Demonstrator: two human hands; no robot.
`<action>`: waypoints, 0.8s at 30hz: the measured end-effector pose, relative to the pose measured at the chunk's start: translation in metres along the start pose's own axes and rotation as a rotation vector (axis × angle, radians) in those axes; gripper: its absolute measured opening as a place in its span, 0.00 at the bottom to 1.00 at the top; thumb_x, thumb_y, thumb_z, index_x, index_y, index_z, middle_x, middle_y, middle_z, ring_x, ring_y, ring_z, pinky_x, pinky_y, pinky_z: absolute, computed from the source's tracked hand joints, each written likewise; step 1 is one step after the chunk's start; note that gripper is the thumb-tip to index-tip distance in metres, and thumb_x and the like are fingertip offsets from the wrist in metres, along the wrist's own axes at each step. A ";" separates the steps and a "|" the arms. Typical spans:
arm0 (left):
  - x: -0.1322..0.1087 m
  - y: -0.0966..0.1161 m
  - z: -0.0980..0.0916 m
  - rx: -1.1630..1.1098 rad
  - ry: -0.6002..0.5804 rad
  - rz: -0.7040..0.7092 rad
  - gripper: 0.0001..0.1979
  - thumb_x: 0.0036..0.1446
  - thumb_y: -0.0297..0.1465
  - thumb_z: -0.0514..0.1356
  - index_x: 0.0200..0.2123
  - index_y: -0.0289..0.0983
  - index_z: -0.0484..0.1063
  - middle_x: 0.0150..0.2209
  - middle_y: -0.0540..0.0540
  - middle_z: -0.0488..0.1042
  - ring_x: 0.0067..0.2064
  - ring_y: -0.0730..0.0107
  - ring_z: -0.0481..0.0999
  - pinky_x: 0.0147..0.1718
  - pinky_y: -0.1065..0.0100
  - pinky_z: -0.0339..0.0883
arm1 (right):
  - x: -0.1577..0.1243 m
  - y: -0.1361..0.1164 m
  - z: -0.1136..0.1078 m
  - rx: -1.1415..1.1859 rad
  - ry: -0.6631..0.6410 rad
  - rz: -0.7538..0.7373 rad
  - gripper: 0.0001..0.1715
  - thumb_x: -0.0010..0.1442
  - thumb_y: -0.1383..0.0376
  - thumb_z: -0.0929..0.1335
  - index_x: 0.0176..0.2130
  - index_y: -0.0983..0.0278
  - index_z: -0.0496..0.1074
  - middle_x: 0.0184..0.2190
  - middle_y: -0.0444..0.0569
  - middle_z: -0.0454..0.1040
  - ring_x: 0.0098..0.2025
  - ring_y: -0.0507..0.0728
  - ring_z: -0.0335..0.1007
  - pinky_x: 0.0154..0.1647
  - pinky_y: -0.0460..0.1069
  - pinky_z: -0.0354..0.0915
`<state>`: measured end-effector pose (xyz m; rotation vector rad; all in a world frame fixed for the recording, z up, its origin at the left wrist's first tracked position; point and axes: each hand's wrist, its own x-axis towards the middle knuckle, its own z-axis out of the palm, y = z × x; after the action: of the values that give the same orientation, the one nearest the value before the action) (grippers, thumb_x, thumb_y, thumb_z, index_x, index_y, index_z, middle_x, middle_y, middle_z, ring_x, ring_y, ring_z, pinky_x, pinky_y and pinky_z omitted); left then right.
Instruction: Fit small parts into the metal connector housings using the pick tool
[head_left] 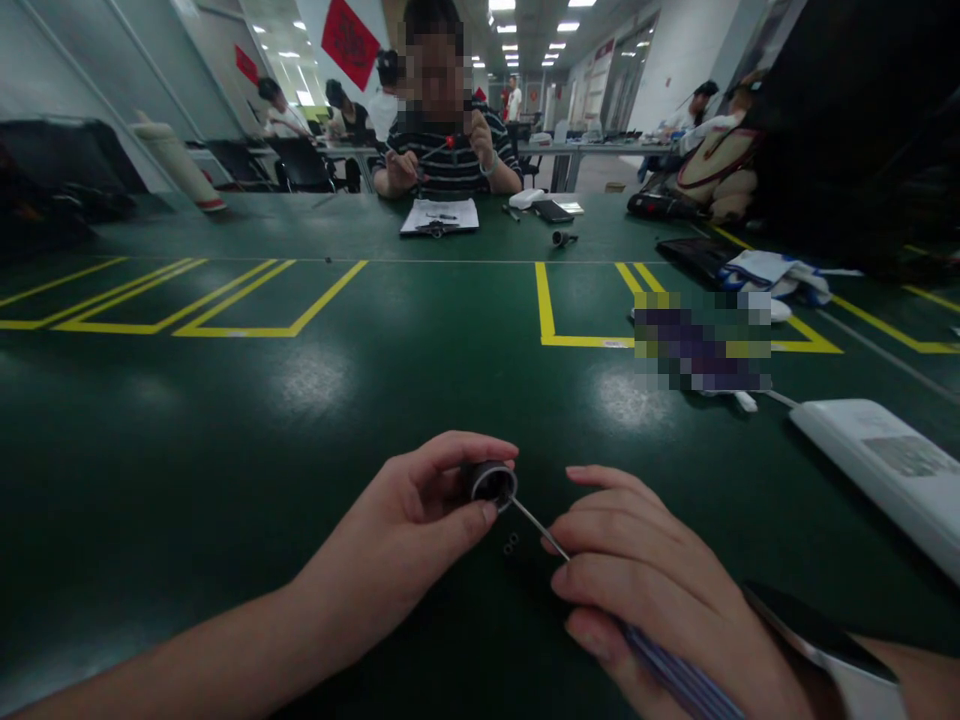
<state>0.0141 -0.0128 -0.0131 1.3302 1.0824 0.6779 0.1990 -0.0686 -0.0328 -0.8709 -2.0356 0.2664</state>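
My left hand (409,525) grips a small, dark, hollow round part (491,482) between thumb and fingers, with its open end facing me. In my right hand (660,575) is a screwdriver (538,525) with a thin metal shaft and a bluish striped handle, partly hidden by the palm. The shaft points up and left, and its tip reaches the rim or inside of the hollow part; the exact contact cannot be made out. Two tiny rings (511,543) lie on the green table (300,460) between my hands.
Yellow tape lines (589,342) mark the table. To the right lie a white power bank-like device (877,460), a blurred phone-like object (697,345) and a cloth (776,272). Opposite sits a person (450,150) behind a clipboard (439,216); a small dark part (561,239) rests nearby.
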 end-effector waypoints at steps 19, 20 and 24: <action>0.004 -0.009 0.003 0.111 0.045 0.118 0.12 0.45 0.25 0.60 0.36 0.39 0.74 0.39 0.48 0.76 0.42 0.66 0.75 0.43 0.65 0.69 | -0.006 0.003 -0.003 0.007 -0.129 -0.018 0.06 0.57 0.71 0.65 0.38 0.64 0.68 0.33 0.48 0.75 0.38 0.54 0.71 0.56 0.57 0.61; 0.005 -0.009 0.003 0.118 0.050 0.126 0.12 0.45 0.25 0.60 0.36 0.39 0.74 0.39 0.48 0.76 0.42 0.66 0.75 0.43 0.66 0.70 | -0.006 0.002 -0.003 0.008 -0.130 -0.019 0.06 0.57 0.71 0.65 0.38 0.64 0.68 0.33 0.48 0.75 0.38 0.54 0.71 0.56 0.57 0.61; 0.005 -0.009 0.003 0.159 0.076 0.160 0.11 0.45 0.25 0.60 0.36 0.38 0.74 0.40 0.48 0.76 0.42 0.66 0.75 0.41 0.67 0.71 | -0.006 0.000 -0.003 -0.003 -0.107 -0.012 0.06 0.58 0.71 0.64 0.38 0.64 0.68 0.33 0.49 0.75 0.37 0.54 0.71 0.54 0.57 0.63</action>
<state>0.0174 -0.0112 -0.0232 1.5507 1.1172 0.7786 0.2038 -0.0732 -0.0352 -0.8624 -2.1401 0.3100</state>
